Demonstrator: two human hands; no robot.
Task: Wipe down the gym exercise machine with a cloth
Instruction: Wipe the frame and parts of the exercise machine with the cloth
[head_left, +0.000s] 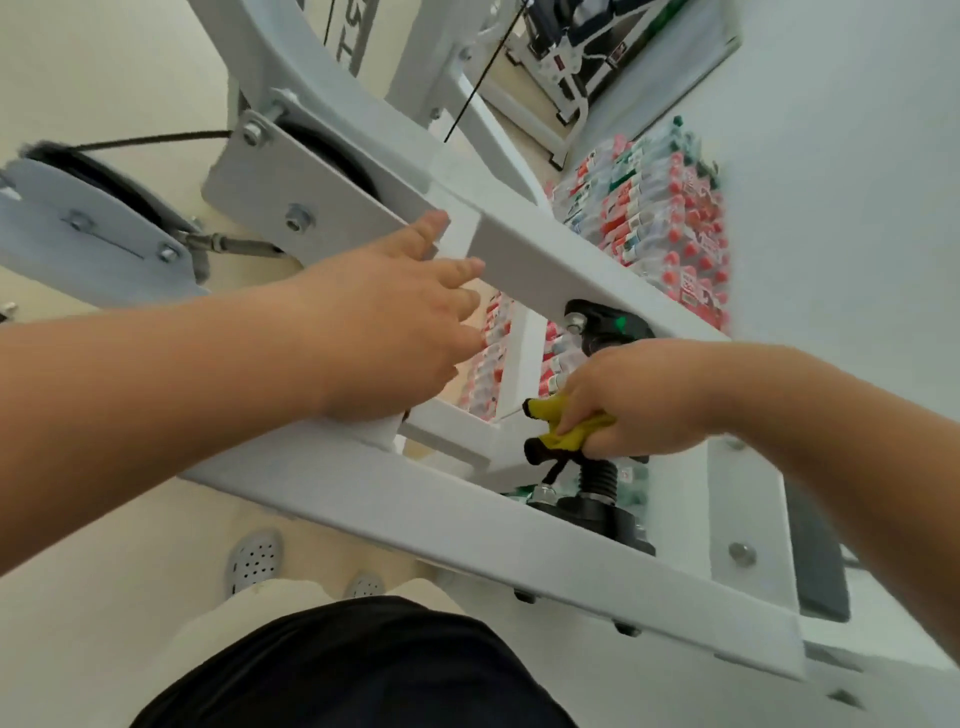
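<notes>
Head view: a person leans over a white painted steel exercise machine frame (561, 260), the right hand (644, 395) bunching a yellow cloth with a dark trim (558, 423) around a black ribbed adjustment post (600, 480) between the upper and lower beams. The left hand (384, 322), fingers spread and holding nothing, steadies against the upper beam's near edge. Wiping well here likely means wrapping the cloth round the post and twisting. Room is tight between the beams; stacked shrink-wrapped bottled water packs (670, 218) sit beyond the frame's far edge.
</notes>
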